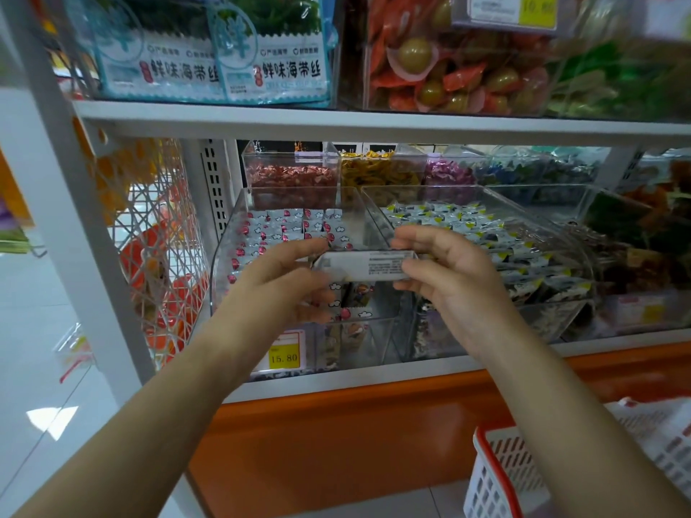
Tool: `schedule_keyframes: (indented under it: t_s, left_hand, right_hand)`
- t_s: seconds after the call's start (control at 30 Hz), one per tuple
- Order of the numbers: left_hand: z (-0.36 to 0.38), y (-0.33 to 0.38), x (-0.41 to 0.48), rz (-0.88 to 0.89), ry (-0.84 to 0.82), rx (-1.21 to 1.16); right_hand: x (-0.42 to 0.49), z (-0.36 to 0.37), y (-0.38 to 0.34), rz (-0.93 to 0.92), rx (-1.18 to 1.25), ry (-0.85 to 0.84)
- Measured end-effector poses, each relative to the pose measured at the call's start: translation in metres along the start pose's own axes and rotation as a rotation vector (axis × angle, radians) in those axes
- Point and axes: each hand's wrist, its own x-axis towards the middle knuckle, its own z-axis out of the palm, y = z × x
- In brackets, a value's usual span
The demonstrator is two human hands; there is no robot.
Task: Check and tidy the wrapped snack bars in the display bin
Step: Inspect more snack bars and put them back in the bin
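Snack bar [364, 265] at frame centre: my left hand [284, 282] and right hand [448, 278] pinch its ends over the display bin [220, 271].

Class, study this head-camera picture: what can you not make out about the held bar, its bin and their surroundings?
All in the head view:
- Print on the snack bar: too small and blurred to read.
- Bars at the front of the display bin: hidden behind the left hand and right hand.
- Upper price label: cut off by the top edge, blurred.
- Basket: cut off by the bottom edge.
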Motion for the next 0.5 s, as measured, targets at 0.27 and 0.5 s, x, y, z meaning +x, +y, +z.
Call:
schedule_keyframes:
  t_s: [0.27, 0.5]
  left_hand:
    - [-0.0008, 0.0008, -0.0015, 0.093, 0.086, 0.21]
    - [0.0037, -0.0006, -0.0026, 0.126, 0.022, 0.334]
  right_hand:
    - [-0.0022, 0.0062, -0.0012, -0.056, -0.044, -0.037]
    - [-0.0044, 0.0066, -0.0009, -0.194, -0.339, 0.067]
